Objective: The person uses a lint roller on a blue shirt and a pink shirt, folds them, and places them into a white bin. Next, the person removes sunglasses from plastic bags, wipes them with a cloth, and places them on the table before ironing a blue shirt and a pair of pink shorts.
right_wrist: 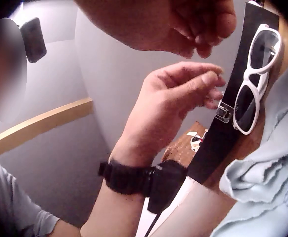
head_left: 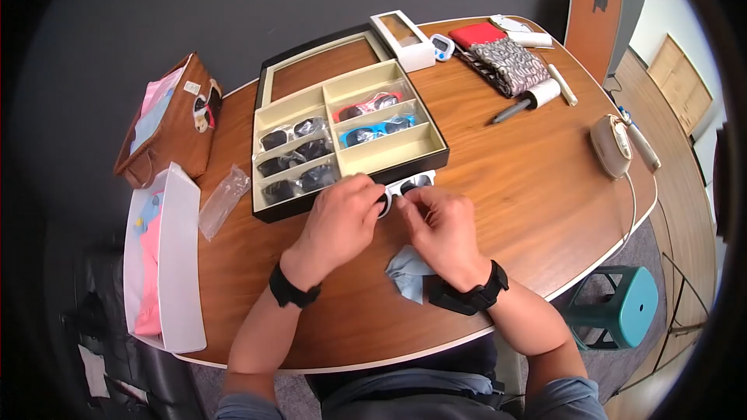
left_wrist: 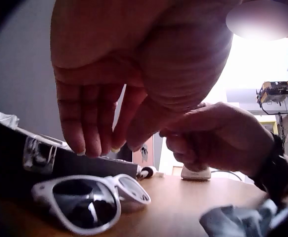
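A pair of white sunglasses [left_wrist: 87, 202] with dark lenses lies on the table along the front wall of a black display case [head_left: 350, 175]. Above them hover both hands, close together. The left hand [right_wrist: 166, 96] has its fingers loosely bent, with the thumb near the index finger and nothing seen in its grasp. The right hand [head_left: 445, 225] has its fingers curled and bunched; I cannot tell whether they pinch something small. By the right wrist lies a crumpled light blue cloth [head_left: 409, 274]. In the head view the hands partly cover the white frame.
Bagged sunglasses [head_left: 296, 134] fill several case compartments. At left stand a white bin [head_left: 180, 264] and brown basket [head_left: 167, 124], near a clear plastic sleeve [head_left: 226, 202]. Rightward are a white box [head_left: 405, 39], patterned pouch [head_left: 510, 62], lint roller [head_left: 541, 93] and corded iron [head_left: 611, 146].
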Demonstrator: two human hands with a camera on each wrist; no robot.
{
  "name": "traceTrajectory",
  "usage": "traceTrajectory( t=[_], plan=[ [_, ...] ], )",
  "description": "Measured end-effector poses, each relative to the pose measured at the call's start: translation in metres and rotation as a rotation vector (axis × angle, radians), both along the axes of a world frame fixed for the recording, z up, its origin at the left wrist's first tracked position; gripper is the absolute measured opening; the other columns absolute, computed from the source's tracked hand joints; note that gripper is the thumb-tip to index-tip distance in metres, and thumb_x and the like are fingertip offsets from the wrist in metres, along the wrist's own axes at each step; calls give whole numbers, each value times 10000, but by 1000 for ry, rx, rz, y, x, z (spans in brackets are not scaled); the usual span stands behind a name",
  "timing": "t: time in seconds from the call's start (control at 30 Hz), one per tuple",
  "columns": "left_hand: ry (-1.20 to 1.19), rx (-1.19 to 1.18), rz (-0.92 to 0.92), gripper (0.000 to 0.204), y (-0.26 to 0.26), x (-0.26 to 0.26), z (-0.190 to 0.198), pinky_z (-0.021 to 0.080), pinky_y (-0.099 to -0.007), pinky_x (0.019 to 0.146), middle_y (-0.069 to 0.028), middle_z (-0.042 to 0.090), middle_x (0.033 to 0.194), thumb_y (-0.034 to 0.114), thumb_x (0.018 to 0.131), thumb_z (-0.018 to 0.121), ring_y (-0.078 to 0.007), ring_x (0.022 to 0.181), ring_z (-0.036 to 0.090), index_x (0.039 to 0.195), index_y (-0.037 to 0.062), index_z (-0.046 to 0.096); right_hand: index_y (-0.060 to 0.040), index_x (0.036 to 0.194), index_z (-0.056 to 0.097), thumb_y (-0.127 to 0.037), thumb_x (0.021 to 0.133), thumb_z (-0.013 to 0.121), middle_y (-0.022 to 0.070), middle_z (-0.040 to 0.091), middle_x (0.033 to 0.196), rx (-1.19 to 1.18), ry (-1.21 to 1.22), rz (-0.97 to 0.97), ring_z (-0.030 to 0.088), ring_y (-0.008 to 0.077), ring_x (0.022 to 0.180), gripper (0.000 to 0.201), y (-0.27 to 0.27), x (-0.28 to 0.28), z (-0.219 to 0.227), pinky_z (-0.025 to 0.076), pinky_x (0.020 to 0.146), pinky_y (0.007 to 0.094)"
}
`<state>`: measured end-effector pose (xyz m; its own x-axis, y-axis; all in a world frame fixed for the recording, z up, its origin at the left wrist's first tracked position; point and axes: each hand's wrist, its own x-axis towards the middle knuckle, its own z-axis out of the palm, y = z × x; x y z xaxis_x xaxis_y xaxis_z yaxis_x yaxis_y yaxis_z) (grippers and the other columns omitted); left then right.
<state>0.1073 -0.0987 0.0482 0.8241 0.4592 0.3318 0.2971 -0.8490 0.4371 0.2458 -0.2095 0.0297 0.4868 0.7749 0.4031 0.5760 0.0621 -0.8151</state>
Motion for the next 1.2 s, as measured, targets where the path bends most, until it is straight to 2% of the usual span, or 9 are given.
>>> traceTrajectory(
  t=[0.07, 0.17, 0.43, 0.63, 0.8, 0.87, 0.93, 1.07, 1.2],
  plan=[
    [33, 63, 59, 356, -9, -14, -11, 506, -414, 845, -184, 592, 1120, 23, 804, 670, -363, 1000, 606, 1148, -49, 615, -24, 843, 667, -30, 811, 648, 150, 649, 797, -39, -123, 1, 635, 299, 695, 38, -1, 4, -3, 497, 617, 405],
    [100, 76, 104, 486, -13, -25, -26, 482, -426, 902, -192, 516, 1222, 8, 808, 654, -367, 1093, 560, 1270, -63, 522, 36, 1072, 631, 52, 732, 593, 211, 585, 1206, -81, -370, -41, 563, 403, 1073, 342, 5, 16, -14, 495, 873, 453],
    [43, -96, 161, 491, -10, -45, -42, 481, -467, 843, -185, 515, 1141, -66, 812, 571, -401, 1010, 565, 1298, -54, 499, 80, 1186, 567, 98, 722, 521, 284, 551, 1232, -152, -328, 117, 592, 439, 1009, 467, 12, 21, -29, 498, 898, 445],
    [-65, -202, 101, 278, -3, -54, -44, 484, -443, 763, -170, 570, 958, -52, 830, 565, -393, 901, 591, 1104, -17, 597, 66, 1154, 593, 125, 735, 491, 203, 595, 1079, -224, -229, 161, 636, 271, 782, 435, 12, 19, -34, 515, 711, 337],
    [-200, -222, 59, 197, -2, -56, -38, 462, -387, 682, -165, 576, 871, -32, 846, 569, -358, 798, 586, 1040, -14, 600, 32, 1155, 610, 50, 747, 626, 203, 600, 999, -249, -79, 138, 615, 344, 841, 408, 11, 17, -29, 505, 756, 425],
    [-226, -325, 117, 128, -9, -62, -27, 469, -459, 706, -193, 594, 892, -15, 852, 570, -415, 827, 576, 978, -16, 591, 35, 1166, 603, 20, 738, 671, 199, 606, 1014, -248, -87, 107, 618, 343, 852, 434, 12, 13, -22, 507, 761, 422],
    [-209, -318, 132, 122, -13, -69, -20, 501, -378, 675, -159, 633, 858, -21, 872, 570, -313, 756, 634, 988, -19, 605, 40, 1233, 558, -54, 743, 751, 189, 623, 1071, -232, -139, 84, 634, 323, 885, 535, 10, 13, -27, 515, 773, 398],
    [-512, -867, 99, 130, -16, -77, -26, 526, -236, 737, -71, 671, 888, -13, 959, 527, -85, 812, 635, 1045, -44, 619, 56, 1318, 469, -42, 824, 696, 170, 651, 1082, -74, 186, 231, 662, 239, 845, 553, 10, 4, -24, 528, 721, 322],
    [-482, -975, -10, 166, -12, -81, -31, 532, -275, 734, -102, 668, 915, 29, 1003, 452, -129, 807, 641, 1092, -29, 580, 50, 1359, 446, 60, 873, 633, 112, 658, 1095, 9, 759, 286, 653, 138, 883, 521, 7, 0, -22, 546, 760, 269]
  ],
)
